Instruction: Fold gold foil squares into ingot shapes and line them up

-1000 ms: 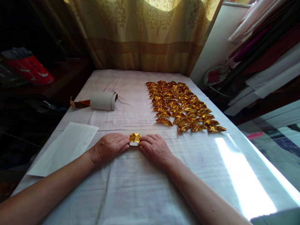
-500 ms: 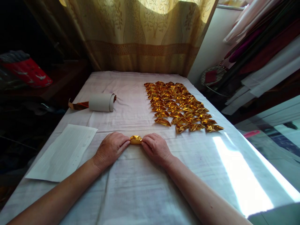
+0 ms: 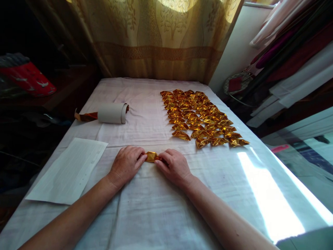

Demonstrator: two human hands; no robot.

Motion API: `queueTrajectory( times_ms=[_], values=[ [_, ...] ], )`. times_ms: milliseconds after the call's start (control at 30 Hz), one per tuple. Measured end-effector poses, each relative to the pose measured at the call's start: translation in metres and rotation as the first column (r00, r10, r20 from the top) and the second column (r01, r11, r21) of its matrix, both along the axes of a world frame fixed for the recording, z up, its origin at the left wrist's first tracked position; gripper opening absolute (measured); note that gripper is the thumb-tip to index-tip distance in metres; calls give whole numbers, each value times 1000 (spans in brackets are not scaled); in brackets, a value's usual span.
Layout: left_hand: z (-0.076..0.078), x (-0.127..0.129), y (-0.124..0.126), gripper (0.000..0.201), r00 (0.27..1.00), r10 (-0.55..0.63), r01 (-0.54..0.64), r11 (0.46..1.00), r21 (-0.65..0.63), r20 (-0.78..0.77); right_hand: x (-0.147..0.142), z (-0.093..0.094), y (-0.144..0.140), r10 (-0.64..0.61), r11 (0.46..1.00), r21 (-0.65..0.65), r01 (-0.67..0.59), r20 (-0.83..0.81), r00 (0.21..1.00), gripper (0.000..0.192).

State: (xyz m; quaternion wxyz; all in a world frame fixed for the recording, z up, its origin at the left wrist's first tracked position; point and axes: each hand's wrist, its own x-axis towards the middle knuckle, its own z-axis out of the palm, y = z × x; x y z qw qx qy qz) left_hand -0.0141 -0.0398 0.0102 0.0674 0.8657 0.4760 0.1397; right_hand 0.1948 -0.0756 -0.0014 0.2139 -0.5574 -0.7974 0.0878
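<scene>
Between my two hands, low over the cloth, is a small gold foil paper ingot (image 3: pixel 151 157). My left hand (image 3: pixel 127 162) pinches its left end between thumb and fingers. At the other end, my right hand (image 3: pixel 174 164) grips it the same way, thumb toward me. The fingers cover both tips of the ingot, while its shiny middle shows. Beyond my right hand lie several rows of finished-looking gold foil ingots (image 3: pixel 194 122), set close together on the cloth.
A white cloth (image 3: pixel 151 215) covers the table. Left of my hands lies a printed paper sheet (image 3: pixel 70 170). Behind it a grey cardboard roll (image 3: pixel 110 113) holds gold foil strips. A curtain (image 3: pixel 158 52) hangs at the back; a red container (image 3: pixel 30 78) stands left, clothes (image 3: pixel 304 80) hang right.
The ingot has turned a little in my fingers and now shows a flatter face. My left hand has shifted slightly right, and both thumbs have moved on its ends.
</scene>
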Motion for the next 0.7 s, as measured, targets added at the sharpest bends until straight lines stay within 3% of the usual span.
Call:
queueTrajectory(
  times_ms=[333, 500, 700],
  values=[
    [6, 7, 2, 13, 998, 55, -55, 998, -18, -33, -14, 5, 1, -196, 978, -48, 203, 116, 974, 10],
    [3, 6, -2, 11, 997, 64, -61, 996, 69, -41, -12, -2, 0, -179, 984, 1, 180, 134, 975, 9],
    [-3, 4, -4, 9, 999, 51, -51, 997, 57, -9, -11, -2, 0, -175, 985, 11, 175, 162, 971, 16]
  ],
)
